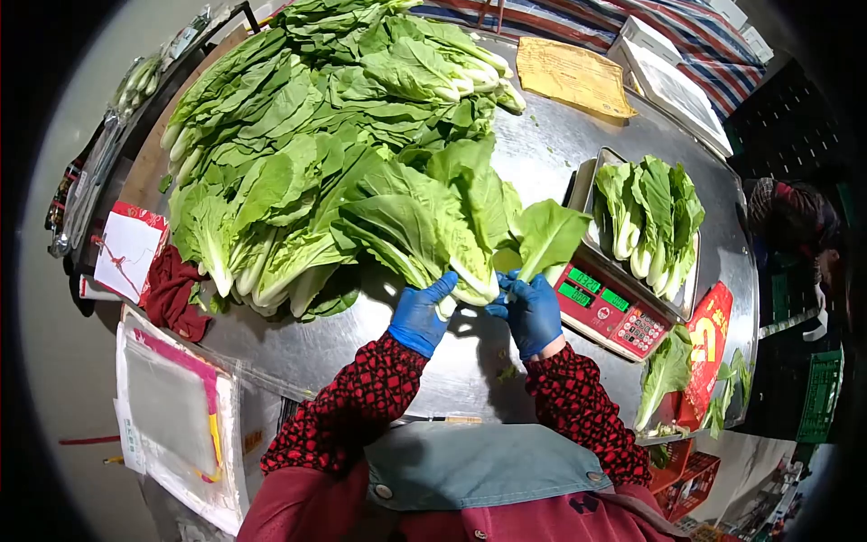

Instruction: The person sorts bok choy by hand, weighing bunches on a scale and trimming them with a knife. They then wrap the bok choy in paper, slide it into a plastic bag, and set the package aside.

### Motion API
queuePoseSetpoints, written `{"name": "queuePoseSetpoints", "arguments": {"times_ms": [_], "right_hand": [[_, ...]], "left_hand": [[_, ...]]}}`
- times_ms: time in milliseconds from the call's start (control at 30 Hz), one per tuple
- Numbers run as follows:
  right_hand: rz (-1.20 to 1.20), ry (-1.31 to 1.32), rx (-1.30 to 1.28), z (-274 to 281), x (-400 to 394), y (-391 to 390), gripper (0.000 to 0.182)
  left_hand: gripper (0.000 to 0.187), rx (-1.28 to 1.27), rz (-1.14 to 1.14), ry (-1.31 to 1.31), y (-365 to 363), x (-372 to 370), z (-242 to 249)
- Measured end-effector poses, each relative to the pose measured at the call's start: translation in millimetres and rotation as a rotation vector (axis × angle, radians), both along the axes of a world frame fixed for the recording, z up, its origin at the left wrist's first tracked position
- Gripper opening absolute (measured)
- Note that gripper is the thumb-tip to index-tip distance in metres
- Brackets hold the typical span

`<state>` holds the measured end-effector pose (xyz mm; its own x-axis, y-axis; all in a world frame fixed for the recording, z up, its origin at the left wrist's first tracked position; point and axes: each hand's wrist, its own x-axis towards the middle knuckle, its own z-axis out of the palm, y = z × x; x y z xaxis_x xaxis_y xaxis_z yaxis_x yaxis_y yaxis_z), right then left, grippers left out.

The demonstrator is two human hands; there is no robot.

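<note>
Head view, looking down at a steel bench (pixel 506 172). Two hands in blue gloves w/ red patterned sleeves sit at centre frame.

Left hand (pixel 421 313), centre-left: grip closed around the white stem end of a bok choy bunch (pixel 424 221), fingers curled over the base, thumb side up. The bunch's leaves fan up and left from the hand.

Right hand (pixel 531 310), just right of centre: grip narrow, fingers pinched on the stalk of a single leafy head (pixel 545 235), which stands tilted up and right from the hand. The two hands are near each other, the stem ends between them almost touching.

Upper left to upper centre: a big pile of bok choy (pixel 307 117) laid across the bench, stems toward lower left, touching the held bunch.

Right of centre: a red digital scale (pixel 614 321) w/ green display digits, just beside the right hand. Its metal tray (pixel 585 185) carries several bok choy heads (pixel 652 217), stems down.

Lower right: loose greens (pixel 665 370) hang off the bench edge beside a red bag (pixel 707 348).

Left edge: a dark red cloth (pixel 173 294) and a white paper (pixel 126 253). Lower left: clear plastic bags (pixel 172 406) stacked. Upper centre-right: a yellow paper sheet (pixel 571 74).
</note>
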<state>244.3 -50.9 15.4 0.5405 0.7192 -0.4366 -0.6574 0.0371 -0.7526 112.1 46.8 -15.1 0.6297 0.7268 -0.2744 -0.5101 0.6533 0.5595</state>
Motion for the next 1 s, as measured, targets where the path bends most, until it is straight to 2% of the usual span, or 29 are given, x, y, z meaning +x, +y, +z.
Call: {"name": "queuePoseSetpoints", "arguments": {"times_ms": [33, 100, 167, 200, 233, 267, 300, 333, 367, 433, 467, 500, 533, 567, 633, 667, 700, 733, 800, 900, 933, 1000], "right_hand": [[0.024, -0.019, -0.056, -8, 6, -4, 0.014], [0.147, -0.124, -0.165, -32, 21, -14, 0.019], [0.452, -1.262, -0.585, -42, 23, -38, 0.041], [0.193, -1.368, -0.429, -39, 10, -41, 0.068], [0.169, -1.495, -0.356, -33, 8, -42, 0.074], [0.147, -1.617, -0.285, -10, 1, -42, 0.08], [0.206, -1.594, -0.235, 11, -11, -38, 0.085], [0.333, -1.544, -0.265, 18, -18, -36, 0.082], [0.338, -1.592, -0.219, 0, -15, -37, 0.072], [0.236, -0.952, -0.212, -31, -4, -37, 0.053], [0.166, -0.462, -0.2, -21, 5, -36, 0.038], [0.087, -0.137, -0.005, -16, 14, -41, 0.032], [0.07, 0.087, 0.171, -24, 22, -47, 0.035], [0.064, 0.087, 0.168, -24, 27, -53, 0.035], [0.077, 0.296, 0.199, -24, 31, -64, 0.04], [0.105, 0.276, 0.262, -22, 30, -65, 0.05], [0.101, 0.273, 0.263, -19, 27, -66, 0.05], [0.109, 0.246, 0.276, -15, 24, -68, 0.052], [0.136, 0.234, 0.301, -6, 19, -69, 0.06], [0.186, 0.151, 0.299, 6, 15, -63, 0.067], [0.136, 0.138, 0.261, 14, 11, -64, 0.068], [0.184, 0.126, 0.366, 18, 15, -63, 0.063]], "left_hand": [[0.044, 0.062, -0.093, 0.065, 6, -7, -17], [0.046, -0.266, -0.051, -0.081, 10, -11, -7], [0.046, -0.176, -0.069, 0.0, 8, -14, 4], [0.037, -0.044, -0.036, 0.055, 5, -13, 6], [0.028, 0.086, -0.002, 0.111, 3, -12, 6], [0.032, 0.057, -0.018, 0.14, 0, -11, 2], [0.033, 0.107, -0.052, 0.18, -4, -9, -2], [0.035, 0.16, -0.092, 0.217, -9, -6, -4], [0.039, 0.185, -0.038, 0.148, -19, 4, 9], [0.048, 0.181, -0.085, 0.16, -23, 2, 10], [0.053, 0.143, -0.079, 0.194, -21, -1, 12], [0.048, 0.104, -0.116, 0.271, -15, -8, 12], [0.04, 0.086, -0.027, 0.293, -10, -11, 3], [0.035, 0.062, -0.009, 0.289, -4, -18, 5], [0.034, 0.004, -0.028, 0.331, 5, -31, -9], [0.035, -0.024, -0.018, 0.343, 4, -34, -12], [0.035, -0.051, -0.006, 0.355, 2, -37, -16], [0.046, -0.07, -0.045, 0.319, 0, -44, -23], [0.048, -0.066, -0.047, 0.291, -8, -50, -29], [0.046, -0.061, -0.06, 0.293, -17, -55, -38], [0.045, -0.07, -0.042, 0.276, -20, -55, -41], [0.042, -0.091, -0.057, 0.284, -21, -57, -44]]}}
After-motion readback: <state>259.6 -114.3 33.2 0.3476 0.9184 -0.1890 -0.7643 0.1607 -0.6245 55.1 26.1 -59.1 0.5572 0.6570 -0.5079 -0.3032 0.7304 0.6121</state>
